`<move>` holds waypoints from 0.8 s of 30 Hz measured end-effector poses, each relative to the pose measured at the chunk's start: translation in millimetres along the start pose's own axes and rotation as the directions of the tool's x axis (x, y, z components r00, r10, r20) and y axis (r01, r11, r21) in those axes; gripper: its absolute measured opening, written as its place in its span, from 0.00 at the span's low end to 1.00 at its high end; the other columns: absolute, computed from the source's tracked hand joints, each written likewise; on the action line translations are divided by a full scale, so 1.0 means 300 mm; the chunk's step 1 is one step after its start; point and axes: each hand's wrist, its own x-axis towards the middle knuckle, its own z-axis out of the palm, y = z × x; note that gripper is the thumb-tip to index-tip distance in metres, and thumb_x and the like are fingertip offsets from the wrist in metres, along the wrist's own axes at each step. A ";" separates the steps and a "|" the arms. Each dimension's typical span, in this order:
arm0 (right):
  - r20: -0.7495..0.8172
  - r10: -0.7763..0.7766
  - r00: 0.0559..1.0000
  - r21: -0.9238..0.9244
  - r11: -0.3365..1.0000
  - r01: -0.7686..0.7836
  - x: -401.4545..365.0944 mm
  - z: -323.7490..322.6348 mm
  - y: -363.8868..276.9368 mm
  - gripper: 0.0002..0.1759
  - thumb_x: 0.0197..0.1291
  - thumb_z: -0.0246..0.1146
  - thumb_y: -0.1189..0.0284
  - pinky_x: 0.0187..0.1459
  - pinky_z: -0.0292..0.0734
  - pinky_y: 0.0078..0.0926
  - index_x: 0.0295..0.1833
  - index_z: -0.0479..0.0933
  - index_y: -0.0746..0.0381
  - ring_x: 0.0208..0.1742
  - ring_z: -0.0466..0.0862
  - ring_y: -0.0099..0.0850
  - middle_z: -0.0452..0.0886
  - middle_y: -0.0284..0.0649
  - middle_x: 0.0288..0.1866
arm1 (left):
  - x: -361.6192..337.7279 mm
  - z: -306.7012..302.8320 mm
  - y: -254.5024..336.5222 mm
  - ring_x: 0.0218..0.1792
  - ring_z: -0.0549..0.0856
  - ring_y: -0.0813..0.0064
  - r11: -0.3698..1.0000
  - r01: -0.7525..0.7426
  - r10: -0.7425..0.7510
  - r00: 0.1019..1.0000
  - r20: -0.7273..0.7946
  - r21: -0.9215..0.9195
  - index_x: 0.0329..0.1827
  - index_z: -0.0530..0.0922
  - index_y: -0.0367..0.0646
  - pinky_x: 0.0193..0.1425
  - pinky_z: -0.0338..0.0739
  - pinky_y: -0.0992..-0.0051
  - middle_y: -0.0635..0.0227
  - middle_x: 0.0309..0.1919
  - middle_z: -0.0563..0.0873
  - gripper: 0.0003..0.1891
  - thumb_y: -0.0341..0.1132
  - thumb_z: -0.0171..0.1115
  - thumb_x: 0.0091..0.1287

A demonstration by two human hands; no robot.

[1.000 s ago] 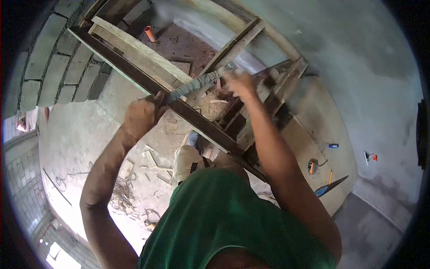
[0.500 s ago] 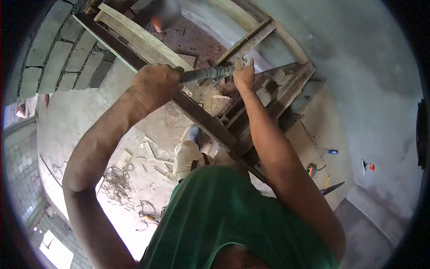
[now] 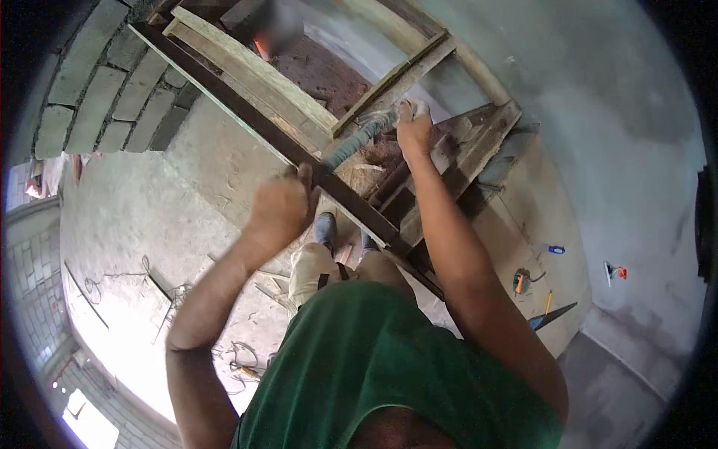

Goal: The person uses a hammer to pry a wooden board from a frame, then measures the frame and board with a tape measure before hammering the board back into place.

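On my feed, right hand (image 3: 414, 129) clasps the ribbed bar (image 3: 357, 144), arm outstretched; left hand (image 3: 280, 211), elbow bent, nears its lower end, grip unreadable.

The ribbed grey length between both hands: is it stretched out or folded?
Stretched out: the ribbed grey length runs nearly straight between the left hand and the right hand.

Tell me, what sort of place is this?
Probably a building site, perhaps a room still being finished. You can see a wall of bare blocks, a rough wooden frame in front of the person, and what looks like a hand saw lying to the right.
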 end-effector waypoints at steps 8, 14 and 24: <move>0.014 0.008 1.000 -0.069 0.998 -0.007 0.001 0.027 -0.004 0.13 0.65 0.61 0.72 0.52 0.74 0.39 0.52 0.75 0.66 0.48 0.82 0.46 0.82 0.52 0.45 | -0.159 0.158 0.144 0.42 0.84 0.46 0.943 0.217 -0.190 0.974 0.124 -0.252 0.71 0.60 0.29 0.47 0.79 0.56 0.44 0.44 0.80 0.32 0.38 0.54 0.68; 0.265 0.325 0.908 -0.194 0.940 -0.280 -0.096 -0.017 -0.120 0.26 0.68 0.61 0.67 0.57 0.74 0.34 0.67 0.68 0.66 0.56 0.80 0.39 0.78 0.51 0.60 | -0.223 0.167 0.277 0.50 0.81 0.37 0.848 0.173 -0.085 0.977 0.195 -0.500 0.72 0.44 0.17 0.55 0.76 0.52 0.24 0.54 0.73 0.42 0.37 0.56 0.67; 0.691 0.471 0.549 0.241 0.565 -0.789 -0.389 -0.206 -0.272 0.18 0.64 0.66 0.63 0.27 0.75 0.27 0.54 0.72 0.60 0.27 0.77 0.24 0.77 0.33 0.31 | -0.060 0.047 0.377 0.63 0.75 0.39 0.824 0.254 0.182 0.729 0.660 -0.507 0.73 0.42 0.18 0.67 0.69 0.56 0.21 0.58 0.70 0.43 0.49 0.50 0.74</move>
